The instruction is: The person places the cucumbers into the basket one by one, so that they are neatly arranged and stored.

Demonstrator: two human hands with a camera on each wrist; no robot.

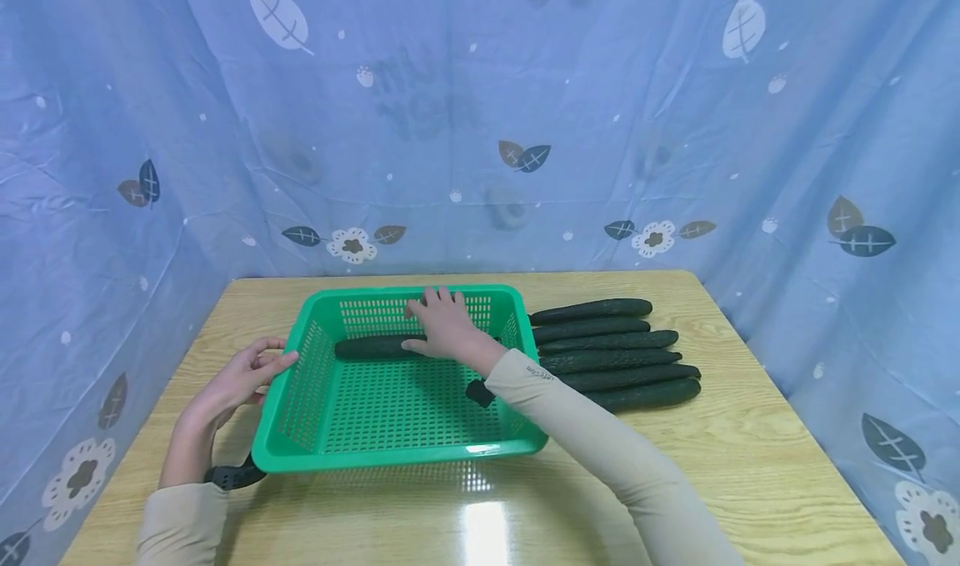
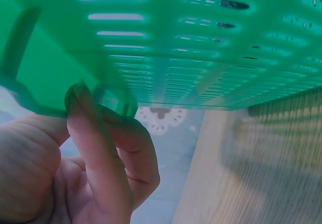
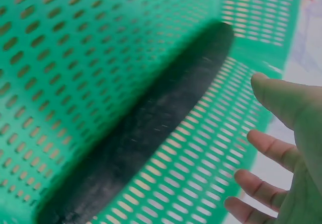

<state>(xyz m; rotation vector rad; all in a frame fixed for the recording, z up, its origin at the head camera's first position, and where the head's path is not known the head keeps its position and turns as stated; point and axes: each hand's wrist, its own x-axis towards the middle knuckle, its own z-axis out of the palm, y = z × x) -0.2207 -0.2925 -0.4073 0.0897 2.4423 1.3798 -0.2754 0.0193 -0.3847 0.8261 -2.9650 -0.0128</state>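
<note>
A green plastic basket (image 1: 397, 456) with slotted walls stands over the wooden table. My left hand (image 1: 243, 378) grips the rim at its left side, the thumb over the edge and the other fingers curled below. In the left wrist view those fingers (image 2: 98, 148) press under the rim, with the slotted outside of the basket beside them. One dark green cucumber (image 1: 375, 348) lies inside along the far wall. My right hand (image 1: 450, 324) hovers above its right part, fingers spread and holding nothing. In the right wrist view the cucumber (image 3: 151, 118) lies apart from the fingertips.
Several more cucumbers (image 1: 615, 359) lie side by side on the table, close to the basket's right wall. Bare tabletop (image 1: 750, 474) extends at the front right. A blue patterned curtain (image 1: 465, 132) hangs behind and along both sides of the table.
</note>
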